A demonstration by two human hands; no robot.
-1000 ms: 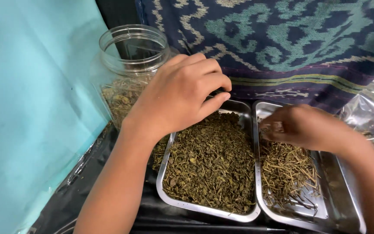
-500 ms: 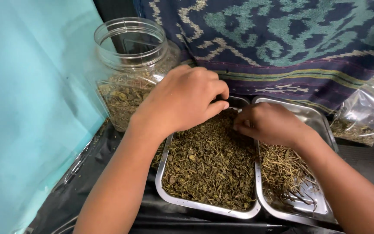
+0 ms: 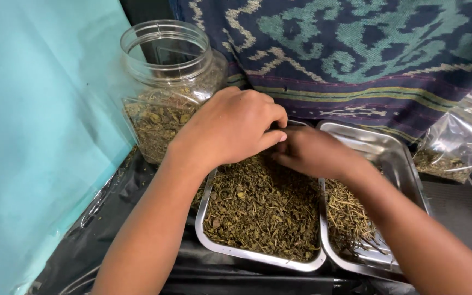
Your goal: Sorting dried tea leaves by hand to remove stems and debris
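Observation:
A steel tray [image 3: 258,259] in front of me is heaped with dried green-brown leaves [image 3: 263,210]. My left hand [image 3: 230,127] hovers curled over its far end, fingers bent down toward the leaves. My right hand [image 3: 312,153] reaches across from the right and meets the left hand over the same far end, fingertips in the leaves. Whether either hand pinches any leaves is hidden. A second steel tray [image 3: 394,158] to the right holds a thin layer of dried stems [image 3: 348,216].
An open clear plastic jar [image 3: 165,82] partly filled with the same dried leaves stands at the back left. A clear plastic bag [image 3: 449,147] with some dried leaves lies at the right. Patterned blue cloth [image 3: 356,49] hangs behind; turquoise sheet [image 3: 34,136] on the left; black plastic underneath.
My right hand has moved left from the stem tray to the far end of the leaf tray, joining the left hand. The left hand has stayed nearly in place.

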